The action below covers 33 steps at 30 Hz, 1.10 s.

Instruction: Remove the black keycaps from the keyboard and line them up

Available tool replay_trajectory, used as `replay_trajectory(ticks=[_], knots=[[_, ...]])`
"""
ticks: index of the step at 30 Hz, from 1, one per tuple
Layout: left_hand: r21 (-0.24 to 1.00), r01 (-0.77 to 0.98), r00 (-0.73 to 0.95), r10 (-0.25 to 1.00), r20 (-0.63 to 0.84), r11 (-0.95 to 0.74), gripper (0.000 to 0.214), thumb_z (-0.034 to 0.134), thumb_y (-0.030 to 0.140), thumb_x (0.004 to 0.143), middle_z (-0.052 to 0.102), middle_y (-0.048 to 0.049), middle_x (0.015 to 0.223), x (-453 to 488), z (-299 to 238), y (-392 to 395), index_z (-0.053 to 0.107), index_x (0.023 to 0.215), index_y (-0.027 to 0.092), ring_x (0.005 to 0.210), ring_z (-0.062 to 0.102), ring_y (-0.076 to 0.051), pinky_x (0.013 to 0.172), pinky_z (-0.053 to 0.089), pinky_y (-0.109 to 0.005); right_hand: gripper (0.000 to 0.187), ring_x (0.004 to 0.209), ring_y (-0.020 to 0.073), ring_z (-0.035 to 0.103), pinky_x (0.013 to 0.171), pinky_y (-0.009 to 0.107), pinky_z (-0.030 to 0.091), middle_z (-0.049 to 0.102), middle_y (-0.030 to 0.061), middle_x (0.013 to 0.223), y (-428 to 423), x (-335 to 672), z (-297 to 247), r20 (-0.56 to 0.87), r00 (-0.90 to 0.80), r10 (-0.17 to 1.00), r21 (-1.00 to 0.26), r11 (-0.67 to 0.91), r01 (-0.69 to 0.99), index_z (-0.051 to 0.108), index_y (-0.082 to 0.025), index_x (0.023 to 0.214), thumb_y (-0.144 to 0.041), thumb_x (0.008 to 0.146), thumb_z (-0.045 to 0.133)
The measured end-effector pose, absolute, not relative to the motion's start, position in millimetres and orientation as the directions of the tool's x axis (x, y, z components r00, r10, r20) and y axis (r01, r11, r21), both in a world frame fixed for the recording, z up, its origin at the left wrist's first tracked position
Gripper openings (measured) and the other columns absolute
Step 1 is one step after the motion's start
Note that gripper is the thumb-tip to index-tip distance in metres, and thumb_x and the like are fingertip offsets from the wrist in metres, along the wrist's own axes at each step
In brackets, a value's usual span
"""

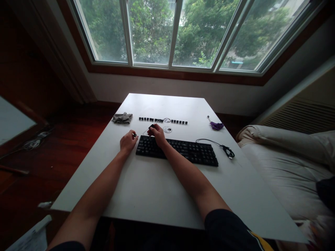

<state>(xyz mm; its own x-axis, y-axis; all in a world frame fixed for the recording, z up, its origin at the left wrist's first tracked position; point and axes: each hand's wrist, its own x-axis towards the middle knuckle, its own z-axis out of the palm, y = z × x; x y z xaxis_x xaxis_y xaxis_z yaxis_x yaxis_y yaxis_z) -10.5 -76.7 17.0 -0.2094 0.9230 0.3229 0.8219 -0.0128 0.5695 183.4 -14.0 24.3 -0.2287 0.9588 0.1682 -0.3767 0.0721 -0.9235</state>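
I can see the left hand [127,141] pinching a small black keycap [134,135], just beside the black keyboard [195,152]. The right hand [157,134], at the keyboard's back edge, grips a dark piece [151,127] I can't make out. Beyond both hands, a row of keycaps [151,119] crosses the white bench [146,188].

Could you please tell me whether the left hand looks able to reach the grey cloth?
Probably yes: the grey cloth lies just beyond the left hand on the white table, and no obstacle shows between them, though that hand seems to hold a small dark piece.
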Motion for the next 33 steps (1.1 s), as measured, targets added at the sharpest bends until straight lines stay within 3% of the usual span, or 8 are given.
replay_trajectory(ticks=[5, 10, 18, 26, 33], knots=[[0.528, 0.849, -0.215, 0.935, 0.281, 0.036, 0.021, 0.068, 0.043, 0.083, 0.065, -0.0027, 0.076, -14.0, 14.5, -75.4, 0.060, 0.091, 0.025, 0.079, 0.061, -0.025, 0.078, 0.039, -0.034, 0.028, 0.059, 0.0130, 0.063, 0.058, 0.026, 0.052, 0.069, -0.0010, 0.073, -13.4, 182.9, 22.6, 0.175, -0.227, 0.958, -0.921, 0.078, -0.381, 0.054, -0.021, 0.091, -0.040, 0.078, 0.070], [0.424, 0.900, -0.219, 0.948, 0.233, 0.103, 0.026, 0.064, 0.045, 0.084, 0.069, -0.0020, 0.084, -10.9, 18.9, -76.7, 0.059, 0.100, 0.025, 0.088, 0.063, -0.024, 0.084, 0.040, -0.036, 0.026, 0.058, 0.0132, 0.064, 0.057, 0.026, 0.051, 0.069, -0.0010, 0.071, -14.3, 182.4, 24.6, 0.176, -0.224, 0.959, -0.915, 0.075, -0.397, 0.055, -0.020, 0.088, -0.039, 0.077, 0.071], [0.448, 0.885, -0.222, 0.961, 0.164, 0.128, 0.023, 0.059, 0.030, 0.084, 0.070, 0.0002, 0.081, -13.9, 19.1, -72.3, 0.062, 0.106, 0.026, 0.084, 0.066, -0.022, 0.083, 0.041, -0.034, 0.025, 0.061, 0.0142, 0.065, 0.057, 0.026, 0.050, 0.069, -0.0001, 0.071, -15.6, 183.6, 25.9, 0.180, -0.225, 0.957, -0.918, 0.082, -0.388, 0.056, -0.020, 0.087, -0.038, 0.078, 0.070], [0.474, 0.876, -0.218, 0.953, 0.211, 0.096, 0.018, 0.057, 0.035, 0.088, 0.070, -0.0007, 0.081, -18.4, 13.7, -70.6, 0.067, 0.098, 0.025, 0.083, 0.065, -0.021, 0.080, 0.043, -0.032, 0.026, 0.057, 0.0129, 0.063, 0.057, 0.026, 0.051, 0.068, -0.0012, 0.070, -13.7, 183.3, 24.2, 0.170, -0.229, 0.959, -0.921, 0.071, -0.384, 0.055, -0.020, 0.089, -0.039, 0.077, 0.070], [0.431, 0.901, -0.176, 0.939, 0.294, 0.034, 0.018, 0.060, 0.033, 0.086, 0.070, -0.0038, 0.095, -14.8, 12.4, -71.7, 0.067, 0.099, 0.024, 0.091, 0.063, -0.022, 0.083, 0.044, -0.035, 0.025, 0.058, 0.0133, 0.064, 0.057, 0.026, 0.051, 0.069, -0.0006, 0.071, -12.8, 182.8, 22.3, 0.174, -0.228, 0.958, -0.915, 0.072, -0.398, 0.056, -0.020, 0.090, -0.037, 0.078, 0.070]])
